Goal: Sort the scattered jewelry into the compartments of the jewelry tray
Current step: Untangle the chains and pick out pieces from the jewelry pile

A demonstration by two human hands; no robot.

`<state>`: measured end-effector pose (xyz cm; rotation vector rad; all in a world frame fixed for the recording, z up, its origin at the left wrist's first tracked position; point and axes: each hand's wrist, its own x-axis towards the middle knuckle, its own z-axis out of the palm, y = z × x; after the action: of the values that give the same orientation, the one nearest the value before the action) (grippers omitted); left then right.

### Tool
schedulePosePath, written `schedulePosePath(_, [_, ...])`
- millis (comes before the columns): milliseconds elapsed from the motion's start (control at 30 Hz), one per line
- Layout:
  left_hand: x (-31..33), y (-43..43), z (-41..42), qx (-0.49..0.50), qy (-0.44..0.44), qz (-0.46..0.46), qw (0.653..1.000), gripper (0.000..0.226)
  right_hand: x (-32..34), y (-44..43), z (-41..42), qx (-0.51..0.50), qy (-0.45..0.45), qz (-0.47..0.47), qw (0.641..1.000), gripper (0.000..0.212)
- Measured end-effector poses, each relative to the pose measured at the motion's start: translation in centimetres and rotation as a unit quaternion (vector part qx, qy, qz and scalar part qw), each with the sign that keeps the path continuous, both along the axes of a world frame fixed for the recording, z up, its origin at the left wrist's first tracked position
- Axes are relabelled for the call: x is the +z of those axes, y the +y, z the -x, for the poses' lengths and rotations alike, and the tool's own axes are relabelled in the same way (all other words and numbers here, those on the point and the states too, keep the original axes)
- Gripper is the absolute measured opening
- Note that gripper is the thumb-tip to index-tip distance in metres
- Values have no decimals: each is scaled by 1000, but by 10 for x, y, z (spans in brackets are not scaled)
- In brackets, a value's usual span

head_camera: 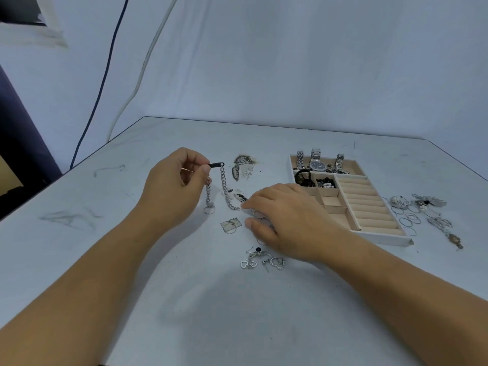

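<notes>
My left hand (175, 183) pinches the black bar end of a silver chain (224, 188), lifted so that both strands hang down to the table. My right hand (287, 220) lies low over the table just left of the jewelry tray (383, 237), fingers curled round small rings (260, 215) and touching the chain's lower end. The beige tray holds watches (317, 163) in its back compartment, dark beads in small squares, and bare ring rolls on its right side. Heart earrings (264, 261) lie near my right wrist. A hoop on a small card (231, 225) rests between my hands.
More jewelry lies right of the tray: thin hoops (408, 220), a flower piece (427, 202) and a chain (446, 231). A dark patch with small silver bits (243, 167) marks the table behind the chain. Cables hang down the backdrop at the left.
</notes>
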<state>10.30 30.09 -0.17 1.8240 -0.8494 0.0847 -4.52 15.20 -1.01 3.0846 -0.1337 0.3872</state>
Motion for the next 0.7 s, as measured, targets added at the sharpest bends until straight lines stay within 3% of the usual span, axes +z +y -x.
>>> schedulePosePath(200, [2,1,0,5,11,23,1000,14,15,-6,-25,-47,40,2,998,37])
schedulePosePath(367, [2,2,-2,-1,37,52,998,14,18,-13,-28,-49,95,-71,992,28])
schedulePosePath(467, [2,0,-2,-9,66,68,995,13,16,-17,-26,-38,82,-129,988,20])
schedulePosePath(700, [7,-2,6,-65,167,143,973,10,26,-8,-9,21,65,-134,989,17])
